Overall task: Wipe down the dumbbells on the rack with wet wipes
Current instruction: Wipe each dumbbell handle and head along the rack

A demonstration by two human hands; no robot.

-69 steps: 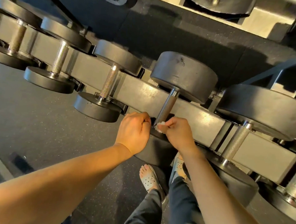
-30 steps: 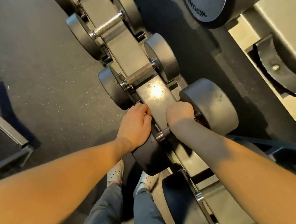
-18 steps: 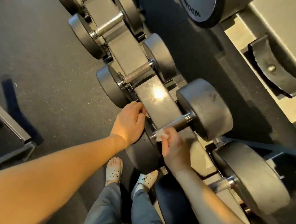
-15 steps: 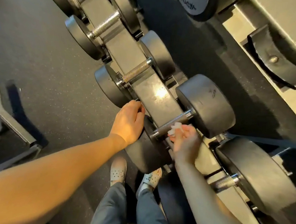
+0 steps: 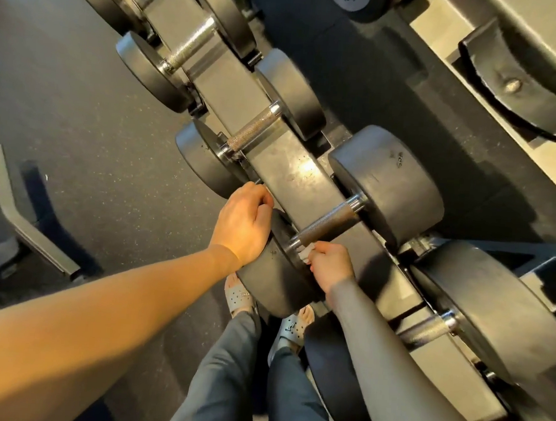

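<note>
— Dark speckled gym floor [image 5: 81, 107] fills the left side, and the rack [image 5: 292, 175] runs slantwise up the middle, with lighter dumbbells [image 5: 255, 129] seated further up it. What is the person doing there?

— Working on the dumbbell [image 5: 389, 184] directly above the feet. The left hand [image 5: 243, 227] lies over its near head with the fingers curled over the upper rim, apparently steadying it in its cradle.

— And the wet wipe [image 5: 306, 251]?

— It is a small white wad in the right hand [image 5: 330, 265], pinched between the thumb and curled fingers. It is pressed to the handle [image 5: 328, 221] at the near end, just beside the collar.

— Has that changed?

— Yes. Half a second ago the wipe sat further up the grip, around its middle. Now it has been drawn back to the near end, and the rest of the knurled grip lies bare out to the far head. The left hand has not shifted.

— What does that mean for the job?

— Probably one stroke along the handle is ending, so this handle looks close to done. Whether the heads have been wiped cannot be told. To the right, a heavier dumbbell [image 5: 492, 308] sits in the next cradle, likely the next one in line.
</note>
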